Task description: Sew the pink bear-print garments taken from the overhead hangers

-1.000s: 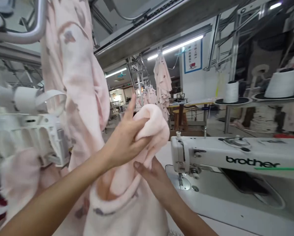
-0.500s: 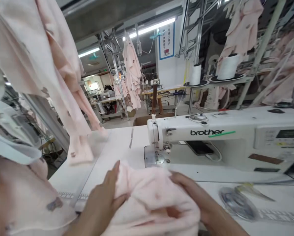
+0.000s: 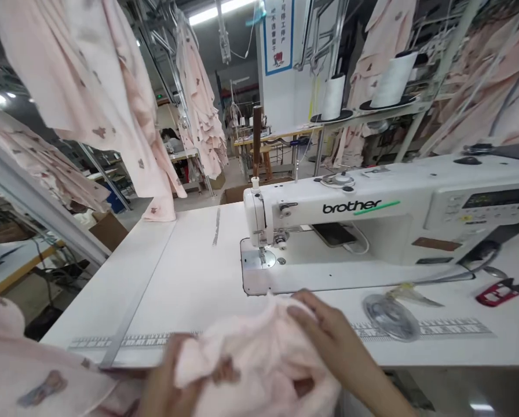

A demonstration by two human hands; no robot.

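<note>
a left hand (image 3: pixel 166 376), blurred, and a right hand (image 3: pixel 331 333) grip a bunched pink garment (image 3: pixel 263 353) before a white sewing machine (image 3: pixel 390 226) on a white table (image 3: pixel 190 284).

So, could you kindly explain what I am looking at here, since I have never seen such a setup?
Of course. There is no robot: a person works with bare hands, seen from one camera worn on the head, looking forward and down. The left hand, rather blurred, and the right hand grip a bunched pink printed cloth, nearer to us than the white sewing machine. On the white table lie a ruler scale, a clear round disc and a small red tool. Two white thread cones stand behind the machine, and more pink fabric hangs at the upper left.
</note>
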